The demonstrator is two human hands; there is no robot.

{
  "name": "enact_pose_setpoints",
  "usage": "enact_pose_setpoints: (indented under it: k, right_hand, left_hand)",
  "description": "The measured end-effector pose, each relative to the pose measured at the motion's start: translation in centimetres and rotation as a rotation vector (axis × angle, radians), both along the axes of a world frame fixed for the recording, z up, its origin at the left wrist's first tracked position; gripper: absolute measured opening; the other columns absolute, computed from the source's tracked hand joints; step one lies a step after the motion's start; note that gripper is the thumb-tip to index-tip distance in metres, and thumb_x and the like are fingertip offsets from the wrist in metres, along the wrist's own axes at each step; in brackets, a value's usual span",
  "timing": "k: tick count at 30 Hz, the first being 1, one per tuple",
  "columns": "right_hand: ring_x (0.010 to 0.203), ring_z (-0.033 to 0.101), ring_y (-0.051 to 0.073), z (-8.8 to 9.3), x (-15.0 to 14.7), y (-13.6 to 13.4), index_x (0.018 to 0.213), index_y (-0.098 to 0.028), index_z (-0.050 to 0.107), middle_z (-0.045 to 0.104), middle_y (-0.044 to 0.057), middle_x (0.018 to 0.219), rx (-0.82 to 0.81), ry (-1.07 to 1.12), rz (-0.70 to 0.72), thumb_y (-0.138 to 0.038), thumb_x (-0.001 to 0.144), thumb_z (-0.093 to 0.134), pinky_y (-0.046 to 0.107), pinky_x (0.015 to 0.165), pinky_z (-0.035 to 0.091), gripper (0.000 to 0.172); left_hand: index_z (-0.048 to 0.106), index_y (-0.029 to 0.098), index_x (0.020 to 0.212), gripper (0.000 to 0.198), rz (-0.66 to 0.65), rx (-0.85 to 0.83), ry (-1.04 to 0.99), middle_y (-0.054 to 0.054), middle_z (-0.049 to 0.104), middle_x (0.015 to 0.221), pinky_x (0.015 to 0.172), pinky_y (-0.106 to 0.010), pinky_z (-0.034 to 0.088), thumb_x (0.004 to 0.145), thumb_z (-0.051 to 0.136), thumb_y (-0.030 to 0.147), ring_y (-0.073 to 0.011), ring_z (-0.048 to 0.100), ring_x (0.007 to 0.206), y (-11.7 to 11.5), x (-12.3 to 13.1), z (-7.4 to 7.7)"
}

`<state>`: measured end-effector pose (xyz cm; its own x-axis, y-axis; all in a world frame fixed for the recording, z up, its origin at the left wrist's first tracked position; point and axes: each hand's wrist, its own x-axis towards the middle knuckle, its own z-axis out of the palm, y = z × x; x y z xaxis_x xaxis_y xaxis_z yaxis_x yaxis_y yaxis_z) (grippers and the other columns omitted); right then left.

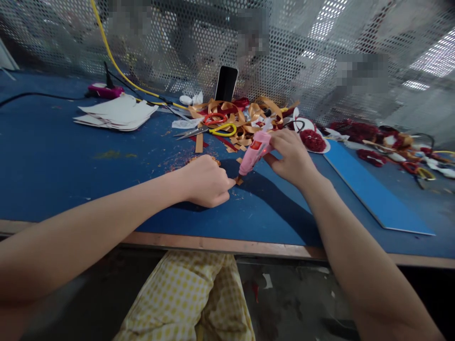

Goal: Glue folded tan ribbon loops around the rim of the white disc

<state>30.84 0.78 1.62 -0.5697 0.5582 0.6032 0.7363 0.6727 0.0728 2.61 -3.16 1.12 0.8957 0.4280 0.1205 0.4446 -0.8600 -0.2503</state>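
Note:
My right hand (289, 154) is wrapped round a pink hot glue gun (255, 150), tilted so its nozzle points down and to the left. The nozzle tip meets a small gold ribbon piece (239, 181) on the blue tabletop. From the left, my left hand (209, 183) is closed, its fingertips pinching the edge of that ribbon piece; the fingers' undersides are hidden. Just behind my left hand lies a small heap of orange scraps (209, 160), partly covered by it.
Behind my hands is a pile of gold ribbon (265, 109) with red-handled scissors (214, 119) and yellow-handled scissors (223, 129). A phone (226, 84) stands against the perforated metal screen (192, 52). White sheets (115, 113) lie left, a blue board (377, 194) right.

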Motion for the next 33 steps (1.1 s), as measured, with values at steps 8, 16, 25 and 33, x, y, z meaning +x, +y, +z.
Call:
enact_pose_setpoints:
  k: [8,16,25,33]
  right_hand:
    - [0.118,0.06,0.034,1.3,-1.1,-1.9,0.118,-0.036,0.072,0.069,0.009,0.114,-0.034,-0.001,-0.039,-0.036,0.102,0.055,0.059,0.107,0.038,0.023]
    - [0.121,0.057,0.036,1.0,-0.3,-1.4,0.123,-0.033,0.07,0.069,0.011,0.116,0.06,-0.014,-0.185,-0.037,0.098,0.059,0.06,0.109,0.038,0.028]
    - [0.103,0.069,0.039,-3.4,4.2,3.5,0.115,-0.017,0.07,0.076,0.019,0.111,-0.199,0.105,-0.499,-0.038,0.078,0.069,0.054,0.091,0.053,0.043]
    - [0.117,0.059,0.038,-1.6,2.0,1.5,0.108,-0.024,0.074,0.07,0.015,0.113,-0.057,0.182,-0.327,-0.045,0.085,0.073,0.061,0.109,0.04,0.031]
  left_hand:
    - [0.081,0.02,0.12,0.043,0.003,-0.008,0.003,-0.01,0.076,0.07,0.061,-0.035,0.036,0.094,0.048,0.031,-0.026,0.071,0.067,-0.3,0.3,0.5]
    - [0.082,0.016,0.11,0.04,-0.008,0.017,-0.002,-0.012,0.077,0.072,0.059,-0.033,0.034,0.094,0.049,0.031,-0.0262,0.072,0.067,-0.5,0.2,0.0]
    - [0.081,0.022,0.11,0.036,-0.074,0.003,-0.018,-0.008,0.08,0.078,0.055,-0.031,0.029,0.096,0.048,0.03,-0.0215,0.07,0.062,-0.3,-0.1,-0.2]
    - [0.08,0.019,0.115,0.036,-0.075,0.02,-0.036,-0.009,0.077,0.071,0.055,-0.03,0.029,0.096,0.05,0.029,-0.0211,0.068,0.059,-0.3,0.1,-0.4]
